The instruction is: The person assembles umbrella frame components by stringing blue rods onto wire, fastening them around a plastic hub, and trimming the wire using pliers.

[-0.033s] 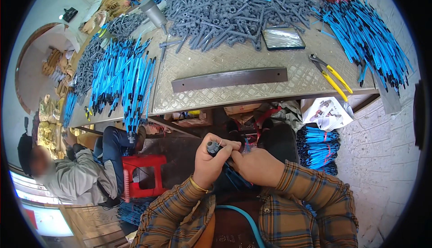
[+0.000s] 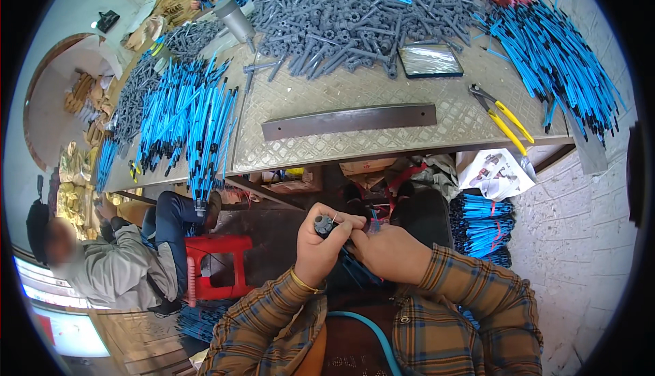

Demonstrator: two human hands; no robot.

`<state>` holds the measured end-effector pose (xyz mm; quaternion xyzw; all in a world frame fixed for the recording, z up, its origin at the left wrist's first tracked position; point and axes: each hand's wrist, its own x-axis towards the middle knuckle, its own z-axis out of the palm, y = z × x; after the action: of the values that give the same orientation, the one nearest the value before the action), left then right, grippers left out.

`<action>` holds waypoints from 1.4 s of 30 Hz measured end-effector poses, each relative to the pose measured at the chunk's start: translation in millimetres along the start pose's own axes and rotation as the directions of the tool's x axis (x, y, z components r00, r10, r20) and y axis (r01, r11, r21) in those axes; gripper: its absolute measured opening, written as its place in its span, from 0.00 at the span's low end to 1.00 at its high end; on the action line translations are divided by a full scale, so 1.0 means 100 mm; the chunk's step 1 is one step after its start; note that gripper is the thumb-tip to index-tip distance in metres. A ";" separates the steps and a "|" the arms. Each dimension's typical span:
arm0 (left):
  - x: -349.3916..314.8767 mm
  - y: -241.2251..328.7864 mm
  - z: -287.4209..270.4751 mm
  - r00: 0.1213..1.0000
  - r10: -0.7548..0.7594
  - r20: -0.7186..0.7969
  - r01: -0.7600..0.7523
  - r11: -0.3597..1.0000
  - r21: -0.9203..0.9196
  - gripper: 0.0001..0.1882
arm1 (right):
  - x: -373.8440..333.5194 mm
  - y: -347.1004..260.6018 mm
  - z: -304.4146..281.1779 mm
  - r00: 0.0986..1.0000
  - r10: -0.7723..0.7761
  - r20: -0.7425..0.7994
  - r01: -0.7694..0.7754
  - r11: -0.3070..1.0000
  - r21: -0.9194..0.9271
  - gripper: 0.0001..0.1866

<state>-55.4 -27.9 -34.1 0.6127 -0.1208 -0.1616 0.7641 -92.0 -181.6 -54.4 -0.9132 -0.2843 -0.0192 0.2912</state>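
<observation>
Over my lap, my left hand is closed round a grey plastic piece with a round, notched head that sticks up between thumb and fingers. A thin pale strand shows beside its head. My right hand is closed against the left fingertips; what it holds is hidden. Dark blue rods show below the hands, and I cannot tell whether either hand grips them. On the table ahead lie a flat dark bar, yellow-handled pliers and a shallow dark box of thin shiny pieces.
Grey plastic parts heap across the far table. Blue rods with black ends pile at the right and left. A person sits at my left by a red stool. Tied blue bundles stack under the table's right end.
</observation>
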 end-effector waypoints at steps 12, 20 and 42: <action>0.15 0.06 -0.05 0.929 0.339 0.147 -0.367 0.804 0.468 0.08 | 0.26 -0.11 -0.89 0.981 -0.073 -0.178 0.080 0.996 0.034 0.10; 0.04 -0.17 -0.12 0.971 0.141 0.193 -0.205 0.905 0.372 0.10 | 0.26 0.18 -0.51 0.894 -0.402 -0.198 0.361 0.908 -0.212 0.09; 0.30 -0.49 0.07 0.977 0.084 0.194 -0.142 0.939 0.312 0.08 | -0.76 1.64 -1.60 0.808 0.225 -0.544 -0.570 0.532 -0.626 0.13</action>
<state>-35.8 -55.8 -80.8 0.7051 -0.2487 -0.1493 0.6471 -47.2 -417.1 -22.2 -0.9632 0.0387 -0.2546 -0.0765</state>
